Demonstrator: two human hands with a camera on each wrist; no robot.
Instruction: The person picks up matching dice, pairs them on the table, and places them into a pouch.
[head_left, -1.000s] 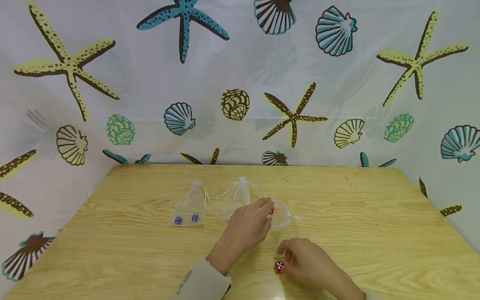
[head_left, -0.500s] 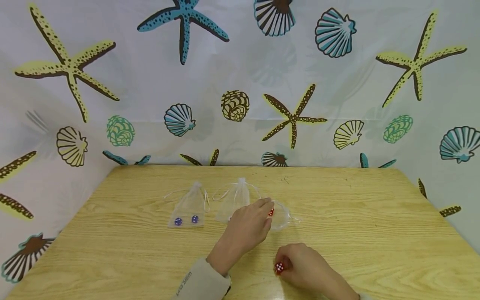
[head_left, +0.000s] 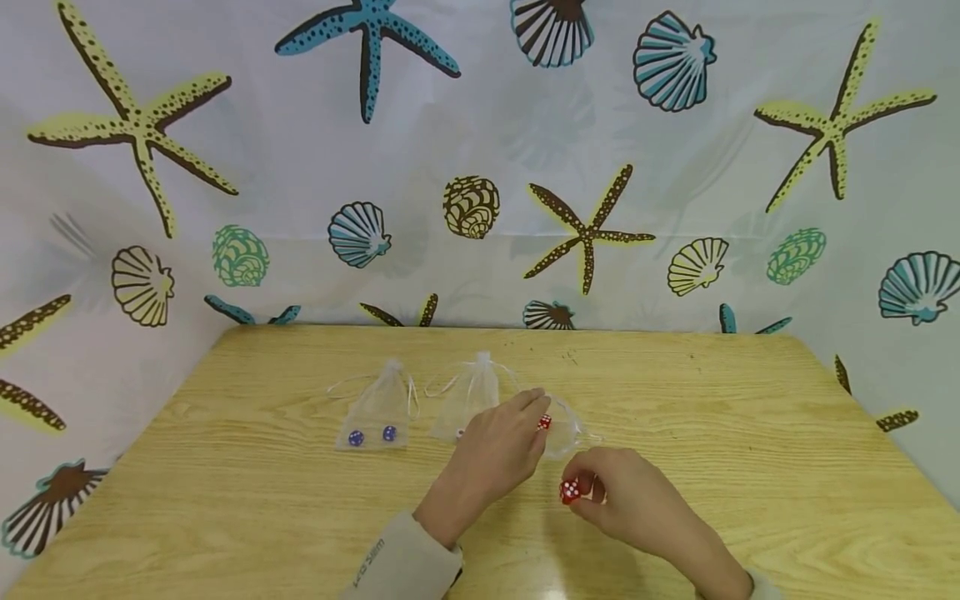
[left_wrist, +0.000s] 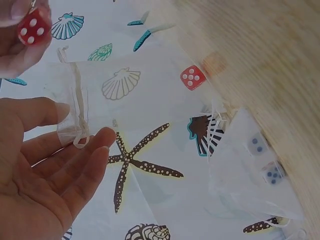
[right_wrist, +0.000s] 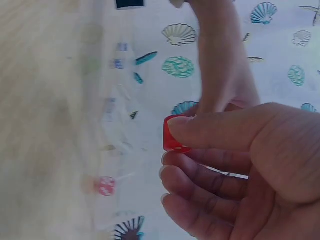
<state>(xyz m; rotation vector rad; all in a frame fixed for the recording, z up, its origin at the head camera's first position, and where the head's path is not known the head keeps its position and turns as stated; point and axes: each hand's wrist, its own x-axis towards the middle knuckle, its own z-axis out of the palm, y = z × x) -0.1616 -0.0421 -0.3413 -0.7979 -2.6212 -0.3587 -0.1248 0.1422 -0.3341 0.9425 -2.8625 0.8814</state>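
Note:
My right hand point(head_left: 626, 504) pinches a red die point(head_left: 570, 491) with white pips between thumb and fingertips, lifted over the table in front of the rightmost pouch. The left hand point(head_left: 491, 446) reaches across to that pouch, a small sheer white drawstring pouch point(head_left: 562, 440). In the left wrist view, its thumb and fingers hold the pouch's corded mouth point(left_wrist: 75, 100). A second red die point(head_left: 544, 422) shows at the pouch, beside the left fingers. The left hand partly covers the middle drawstring pouch point(head_left: 472, 400), where white dice point(left_wrist: 273, 173) with dark pips show through.
At the left lies another sheer pouch point(head_left: 382, 404) with two blue dice, one blue die point(head_left: 356, 437) near its corner. The wood-grain table point(head_left: 225, 500) ends at a white cloth backdrop point(head_left: 420, 167) printed with starfish and shells, which also runs along both sides.
My right hand has closed its fingers on the red die, picked it up from the table and carried it forward, nearer the pouch. The left hand stays at the pouch.

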